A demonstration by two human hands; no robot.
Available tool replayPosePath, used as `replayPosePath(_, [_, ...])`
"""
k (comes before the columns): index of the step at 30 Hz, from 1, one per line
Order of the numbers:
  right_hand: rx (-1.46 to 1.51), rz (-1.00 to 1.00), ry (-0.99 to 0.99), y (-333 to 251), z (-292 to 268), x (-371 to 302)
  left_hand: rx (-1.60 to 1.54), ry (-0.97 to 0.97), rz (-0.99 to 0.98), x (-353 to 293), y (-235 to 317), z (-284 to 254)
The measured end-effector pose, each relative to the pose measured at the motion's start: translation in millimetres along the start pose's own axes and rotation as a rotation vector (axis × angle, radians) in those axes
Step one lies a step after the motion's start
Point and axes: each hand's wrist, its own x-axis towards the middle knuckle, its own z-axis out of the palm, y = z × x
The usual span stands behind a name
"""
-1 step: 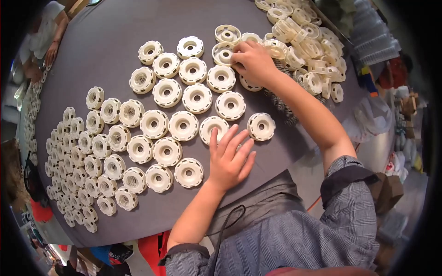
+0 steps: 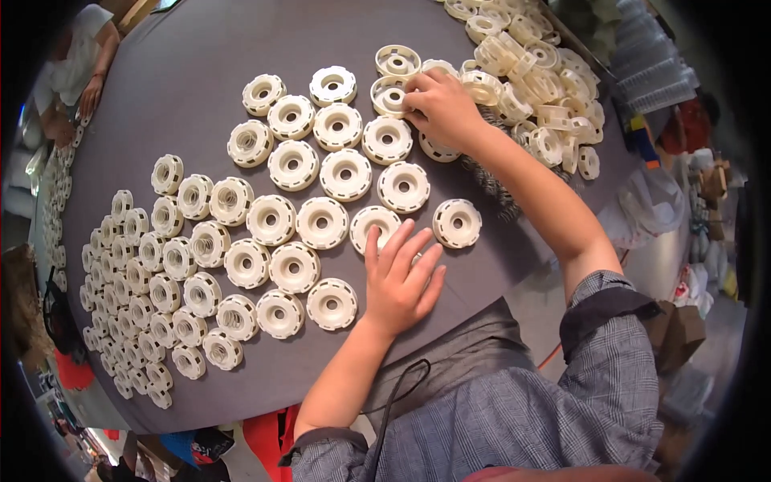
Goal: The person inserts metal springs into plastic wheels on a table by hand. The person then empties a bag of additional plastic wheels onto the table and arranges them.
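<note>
The left hand (image 2: 401, 277) lies flat on the grey bench (image 2: 201, 48) near the person, its fingers (image 2: 397, 241) spread wide and holding nothing; the fingertips rest on the near edge of one cream plastic wheel (image 2: 371, 223). Just right of it sits another wheel (image 2: 456, 222), apart from the hand. The right hand (image 2: 442, 108) reaches to the far side, its fingers curled and pinched on the rim of a cream wheel (image 2: 391, 98) at the far end of the laid-out rows. Those rows of wheels (image 2: 293, 217) lie flat and run leftward across the bench, touching or just beside each other. At far right lies a loose heap of the same cream parts (image 2: 538, 80), with dark coiled springs (image 2: 490, 181) just beside the right forearm. At far left another person's hand (image 2: 87, 96) rests near the bench edge.
</note>
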Motion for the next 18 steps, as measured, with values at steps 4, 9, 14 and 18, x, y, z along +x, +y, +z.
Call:
replayPosePath(4, [0.553, 0.384, -0.103, 5, -17, 34, 0.006, 0.021, -0.023, 1, 0, -4])
replayPosePath(9, [1.017, 0.632, -0.063, 35, 3, 93, 0.002, 0.009, -0.008, -1, 1, -3])
replayPosePath(14, [0.996, 0.802, -0.055, 65, 33, 132, -0.021, 0.008, -0.023, -1, 1, -2])
replayPosePath(18, [0.241, 0.840, -0.315, 81, 54, 148, -0.025, -0.007, -0.039, -4, 0, -2])
